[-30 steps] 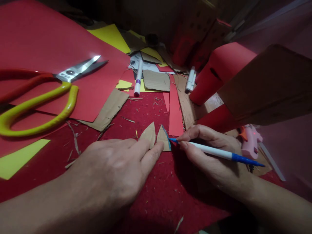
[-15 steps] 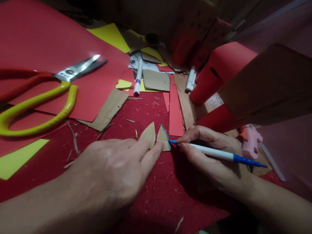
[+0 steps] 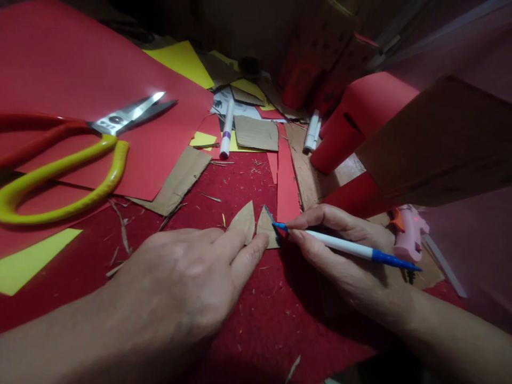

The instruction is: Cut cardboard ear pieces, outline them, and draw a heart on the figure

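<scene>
The left hand (image 3: pixel 192 277) is unclenched, its fingers resting on a left cardboard piece (image 3: pixel 245 220) and a right cardboard piece (image 3: pixel 264 226), both pointed, on the red surface (image 3: pixel 256 330). The right hand (image 3: pixel 348 272) pinches a blue-and-white pen (image 3: pixel 336 244), tip at the right piece's blue-marked edge. Beyond, open scissors (image 3: pixel 113 121) lie on red paper (image 3: pixel 160 154); farther off is a purple-banded marker (image 3: pixel 227 125).

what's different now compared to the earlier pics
The pen has shifted a little to the left, together with the right hand gripping it, so its blue tip now overlaps the right-hand cardboard piece more. Nothing was picked up or let go. The left hand, its fingers on the two pointed pieces, stayed put, as did the scissors.
</scene>
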{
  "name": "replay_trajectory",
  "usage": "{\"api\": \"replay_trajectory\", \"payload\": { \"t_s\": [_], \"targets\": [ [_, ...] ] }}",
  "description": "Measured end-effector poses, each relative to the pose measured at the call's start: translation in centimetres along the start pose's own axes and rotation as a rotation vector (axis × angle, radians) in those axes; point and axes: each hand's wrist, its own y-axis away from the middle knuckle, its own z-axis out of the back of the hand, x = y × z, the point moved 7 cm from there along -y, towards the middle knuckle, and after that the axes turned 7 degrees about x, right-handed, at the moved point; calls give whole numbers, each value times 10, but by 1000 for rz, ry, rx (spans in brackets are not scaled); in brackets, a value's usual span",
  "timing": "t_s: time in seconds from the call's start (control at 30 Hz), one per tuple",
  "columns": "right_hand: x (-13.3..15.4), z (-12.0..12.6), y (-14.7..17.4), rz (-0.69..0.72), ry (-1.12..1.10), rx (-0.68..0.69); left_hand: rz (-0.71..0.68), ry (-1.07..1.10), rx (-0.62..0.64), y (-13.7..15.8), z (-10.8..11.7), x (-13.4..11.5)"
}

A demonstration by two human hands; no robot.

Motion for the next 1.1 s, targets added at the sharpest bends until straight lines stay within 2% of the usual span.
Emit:
{"api": "replay_trajectory", "payload": {
  "t_s": [0.47, 0.7, 0.87, 1.1],
  "targets": [
    [4, -1, -3, 47, 25, 16, 9, 13, 15, 1, -2, 0],
    [0, 1, 0, -28, 10, -37, -9, 0, 31, 2, -2, 0],
    [-4, 0, 2, -46, 8, 4, 10, 16, 36, 1, -1, -1],
    [3, 1, -3, 24, 41, 2, 19, 23, 45, 0, 2, 0]
  ]
}}
